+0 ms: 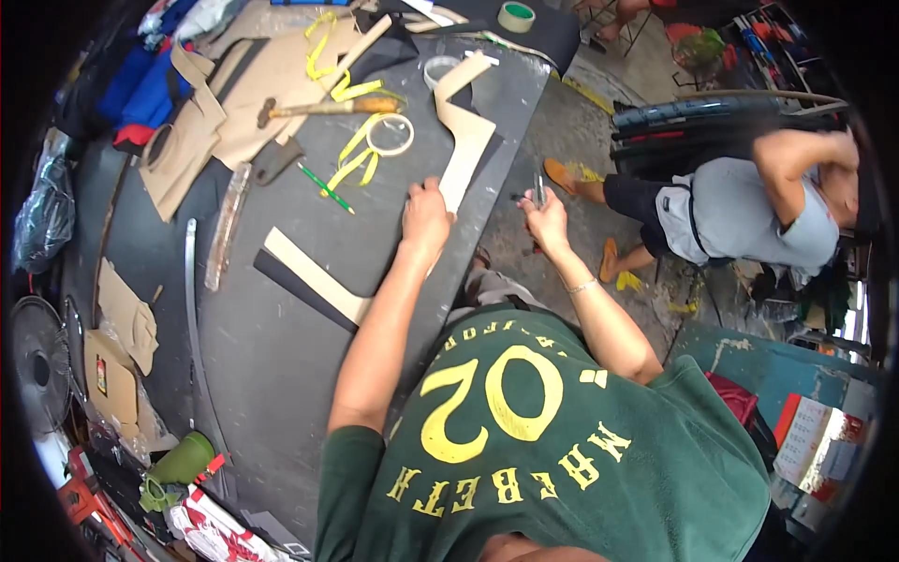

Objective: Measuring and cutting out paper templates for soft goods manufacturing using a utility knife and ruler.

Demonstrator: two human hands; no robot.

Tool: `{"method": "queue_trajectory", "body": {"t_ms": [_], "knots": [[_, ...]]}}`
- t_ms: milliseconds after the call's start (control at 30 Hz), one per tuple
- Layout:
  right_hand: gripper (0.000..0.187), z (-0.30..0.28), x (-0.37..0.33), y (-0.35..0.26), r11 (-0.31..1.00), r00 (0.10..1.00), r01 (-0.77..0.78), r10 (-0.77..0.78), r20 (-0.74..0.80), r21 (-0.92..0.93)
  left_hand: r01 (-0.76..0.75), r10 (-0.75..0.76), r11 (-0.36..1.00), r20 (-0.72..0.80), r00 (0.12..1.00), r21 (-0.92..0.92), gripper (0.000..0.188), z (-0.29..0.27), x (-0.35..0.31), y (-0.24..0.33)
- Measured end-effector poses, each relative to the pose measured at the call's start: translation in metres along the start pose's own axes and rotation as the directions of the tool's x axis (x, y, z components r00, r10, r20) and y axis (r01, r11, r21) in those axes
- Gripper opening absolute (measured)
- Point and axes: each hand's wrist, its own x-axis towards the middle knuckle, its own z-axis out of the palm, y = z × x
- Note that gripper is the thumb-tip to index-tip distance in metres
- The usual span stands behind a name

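Note:
My left hand [427, 223] presses on the lower part of an angled beige pattern piece [473, 134], its fingers bent at the piece's edge. Black sheet material [487, 161] shows from under the piece, along the table's right edge. Out past that edge, my right hand [546, 223] is closed around a small grey and black tool [538, 191]; its exact kind is hard to make out. Left of my left forearm lies another beige strip [314, 273], with a black strip [298, 288] beside it.
On the dark table [272, 393] are a hammer [328, 108], a tape roll [390, 135], yellow measuring tape [351, 155], a green pencil [326, 187] and a metal ruler [195, 309]. A fan [39, 365] stands far left. Another person [740, 206] is at the right.

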Motion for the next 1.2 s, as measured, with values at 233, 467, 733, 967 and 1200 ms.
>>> {"method": "queue_trajectory", "body": {"t_ms": [233, 467, 733, 967, 1200], "knots": [[0.034, -0.037, 0.043, 0.031, 0.846, 0.963, 0.268, -0.241, 0.119, -0.461, 0.105, -0.099, 0.986, -0.050, 0.994, 0.131, 0.068, 0.011, -0.001, 0.015], [0.045, -0.041, 0.108, -0.051, 0.816, 0.869, 0.493, -0.445, 0.217, -0.300, 0.266, -0.253, 0.948, 0.094, 0.963, -0.174, 0.065, 0.007, -0.014, 0.014], [0.054, 0.003, 0.263, -0.102, 0.592, 0.633, 0.763, -0.606, 0.481, -0.259, 0.069, -0.172, 0.122, 0.047, 0.984, -0.990, 0.039, -0.154, -0.008, 0.057], [0.025, 0.104, 0.283, -0.204, 0.521, 0.241, 0.755, -0.785, 0.570, 0.398, -0.402, -0.522, 0.256, -0.475, 0.708, -0.879, 0.049, -0.211, -0.051, 0.113], [0.026, 0.217, 0.321, -0.225, -0.238, -0.271, 0.961, -0.739, 0.617, 0.137, -0.454, -0.623, 0.299, -0.532, 0.573, -0.839, 0.051, -0.184, -0.084, 0.122]]}}
